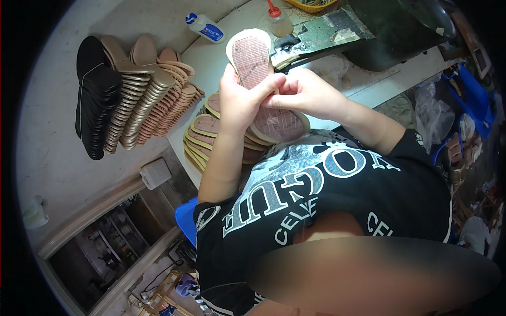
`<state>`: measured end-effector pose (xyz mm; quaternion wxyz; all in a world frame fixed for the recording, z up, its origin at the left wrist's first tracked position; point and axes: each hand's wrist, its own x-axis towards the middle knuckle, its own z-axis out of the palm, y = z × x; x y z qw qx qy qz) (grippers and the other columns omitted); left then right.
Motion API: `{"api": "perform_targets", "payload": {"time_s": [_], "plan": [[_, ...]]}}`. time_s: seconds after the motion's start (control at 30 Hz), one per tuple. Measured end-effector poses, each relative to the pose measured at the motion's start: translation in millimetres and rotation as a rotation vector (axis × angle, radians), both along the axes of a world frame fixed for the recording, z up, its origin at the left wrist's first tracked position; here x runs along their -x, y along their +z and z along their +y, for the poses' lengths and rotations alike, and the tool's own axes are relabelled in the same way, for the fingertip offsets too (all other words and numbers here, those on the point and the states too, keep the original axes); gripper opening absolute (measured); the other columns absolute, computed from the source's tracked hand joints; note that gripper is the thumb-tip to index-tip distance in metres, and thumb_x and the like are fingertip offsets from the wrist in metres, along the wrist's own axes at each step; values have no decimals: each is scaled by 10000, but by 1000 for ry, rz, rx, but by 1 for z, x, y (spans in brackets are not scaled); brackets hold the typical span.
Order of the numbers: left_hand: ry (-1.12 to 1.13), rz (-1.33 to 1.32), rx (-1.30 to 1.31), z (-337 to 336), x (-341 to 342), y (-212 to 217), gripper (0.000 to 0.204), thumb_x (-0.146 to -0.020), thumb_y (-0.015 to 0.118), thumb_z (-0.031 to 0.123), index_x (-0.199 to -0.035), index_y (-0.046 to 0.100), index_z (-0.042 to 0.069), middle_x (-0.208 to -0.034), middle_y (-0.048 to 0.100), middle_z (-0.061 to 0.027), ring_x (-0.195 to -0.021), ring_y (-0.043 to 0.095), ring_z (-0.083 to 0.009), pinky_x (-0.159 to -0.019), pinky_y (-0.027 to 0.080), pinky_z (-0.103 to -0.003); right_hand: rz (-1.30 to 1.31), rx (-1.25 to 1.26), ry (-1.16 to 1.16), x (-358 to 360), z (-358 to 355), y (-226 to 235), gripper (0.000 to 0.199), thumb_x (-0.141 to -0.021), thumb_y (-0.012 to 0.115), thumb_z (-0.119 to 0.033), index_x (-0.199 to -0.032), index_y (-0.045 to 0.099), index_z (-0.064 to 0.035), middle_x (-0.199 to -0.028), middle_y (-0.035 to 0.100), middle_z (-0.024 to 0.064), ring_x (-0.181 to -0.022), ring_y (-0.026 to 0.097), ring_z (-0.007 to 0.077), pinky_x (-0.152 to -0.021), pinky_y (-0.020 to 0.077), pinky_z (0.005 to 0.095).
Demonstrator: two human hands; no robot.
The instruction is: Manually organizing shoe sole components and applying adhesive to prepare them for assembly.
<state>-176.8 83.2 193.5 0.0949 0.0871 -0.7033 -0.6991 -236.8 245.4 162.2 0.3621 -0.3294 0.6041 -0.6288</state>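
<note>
Between my two hands is a shoe insole (250,55), its pinkish, lined face turned up and a cream edge around it. My left hand (237,100) wraps around its left side, with the thumb laid across the narrow middle. At the right edge of that middle, my right hand (303,92) has its thumb and fingers pinched on the insole, close to the left thumb. The fingertips are partly hidden behind the hands. Below and left of the left hand, a pile of similar insoles (204,124) with yellowish rims lies on the white table (226,21), partly covered by my left forearm.
Tied stacks of black insoles (99,113), gold insoles (134,110) and pink insoles (176,100) stand at the left. Behind are a white-and-blue bottle (205,29), a red-tipped bottle (280,25), a yellow basket (311,5) and a dark green machine (395,31). A blue seat (185,218) is at lower left.
</note>
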Motion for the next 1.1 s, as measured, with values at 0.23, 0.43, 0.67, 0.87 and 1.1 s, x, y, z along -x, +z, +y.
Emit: {"api": "perform_targets", "payload": {"time_s": [0.23,0.43,0.67,0.87,1.1], "plan": [[188,5,-267,-28,32,-22,358,-840,771,117,-1111,579,-19,-968,664,-68,-831,646,-148,-771,524,-279,-375,48,68,-12,22,-14,352,-924,692,-219,-1191,651,7,-1061,695,23,-944,611,70,-877,489,268],[216,5,116,-24,67,-69,378,-785,788,261,-944,674,-62,-1004,615,-158,-939,607,-257,-848,476,-370,-453,43,-116,-15,45,-28,343,-939,667,-169,-1222,635,23,-1104,695,60,-977,627,99,-903,496,290],[282,-9,217,-16,79,-77,369,-811,751,288,-937,680,-52,-1017,617,-185,-1026,556,-318,-930,426,-415,-479,59,-213,-6,52,-26,312,-936,672,-174,-1165,656,38,-1067,704,75,-949,644,101,-872,507,272],[311,-46,337,-19,86,-73,398,-821,744,316,-920,667,-62,-1045,604,-218,-1026,546,-352,-944,411,-440,-607,73,-189,-14,50,-37,302,-925,682,-194,-1104,666,49,-1000,714,110,-852,685,133,-781,543,256],[290,-83,343,-32,95,-77,477,-820,746,364,-889,646,-97,-966,631,-228,-932,609,-319,-867,463,-424,-716,92,-215,-23,39,-37,318,-952,645,-218,-1100,656,63,-956,718,162,-819,726,189,-694,581,248]]}}
